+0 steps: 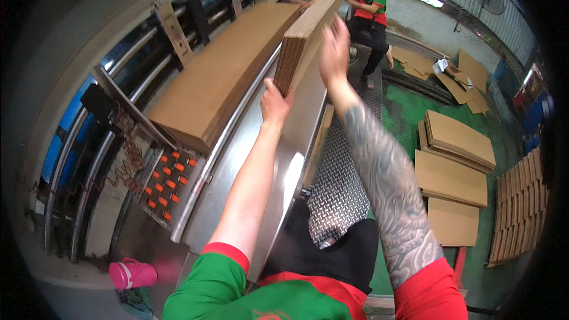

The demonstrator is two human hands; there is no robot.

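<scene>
1. A pink jug (133,274) with a handle sat low at the left, beside a dark cloth (136,301); its contents could not be seen.
2. The machine's feed bay, edged by a metal side plate (133,109), held a long, flat-topped cardboard stack (225,68), its sheets lying level and evenly squared.
3. The bundle of cardboard sheets (314,18) was above the metal table (237,169), to the right of that stack, standing on its long edge and stretching away from the wearer. Its near end showed many thin, close brown layers.
4. The left hand (276,108) gripped the bundle's lower near corner, thumb raised against the end and fingers curled around underneath; the fingertips were hidden.
5. The right hand (335,53) was at the bundle's right side, its fingers extended upward and slightly spread, not pinching; blur left firm contact impossible to tell.
6. The table was smooth, shiny and long; orange rollers (166,185) sat in rows left of its near end.
7. Raised diamond tread covered the metal walkway (339,198).
8. Flat, rectangular cardboard piles (451,178) lay on the green floor (403,104), near a ridged stack (521,204).
9. A co-worker (370,9) in green and red sat beyond the bundle.
</scene>
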